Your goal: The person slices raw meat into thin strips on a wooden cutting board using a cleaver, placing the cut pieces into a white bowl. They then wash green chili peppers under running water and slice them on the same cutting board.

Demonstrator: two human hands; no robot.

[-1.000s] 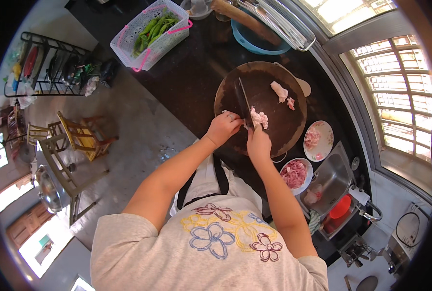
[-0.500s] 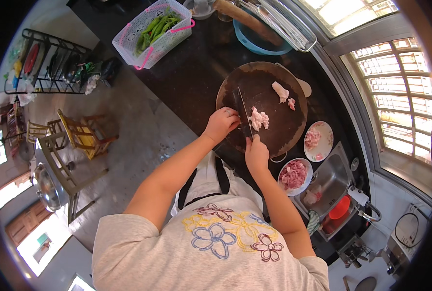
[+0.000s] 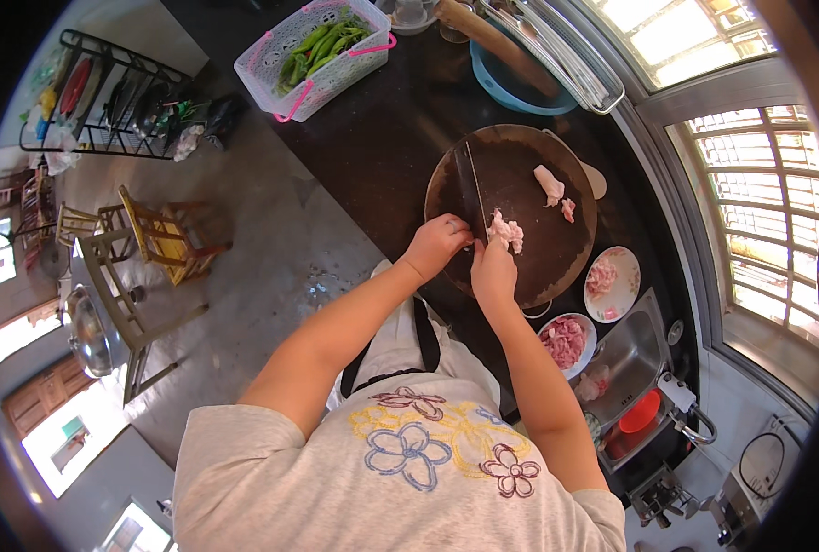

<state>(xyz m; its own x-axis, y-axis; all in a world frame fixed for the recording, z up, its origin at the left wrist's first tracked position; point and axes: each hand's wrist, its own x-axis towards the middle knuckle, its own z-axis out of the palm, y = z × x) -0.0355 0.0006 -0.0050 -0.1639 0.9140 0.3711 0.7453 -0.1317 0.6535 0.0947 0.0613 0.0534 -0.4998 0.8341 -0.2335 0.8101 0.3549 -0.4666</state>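
My right hand (image 3: 495, 274) is closed round the handle of a knife (image 3: 471, 189), whose long dark blade points away from me over the left part of a round wooden chopping board (image 3: 556, 262). My left hand (image 3: 439, 244), fingers curled in, rests at the board's near left edge beside the blade; what its fingertips pinch is hidden. Just right of the blade lies a small heap of pale pink cut meat (image 3: 508, 230). Farther right on the board are a longer pale piece of meat (image 3: 549, 185) and a small redder scrap (image 3: 568, 210).
A bowl of sliced red meat (image 3: 566, 342) and a patterned bowl with paler meat (image 3: 623, 293) stand right of the board, near a steel sink (image 3: 625, 354). Behind are a basket of green peppers (image 3: 313, 97) and a blue basin (image 3: 520, 101). Window bars line the right.
The knife has slid forward, away from me, across the board, and my right hand has come up closer to the meat heap. The whole view has shifted slightly.
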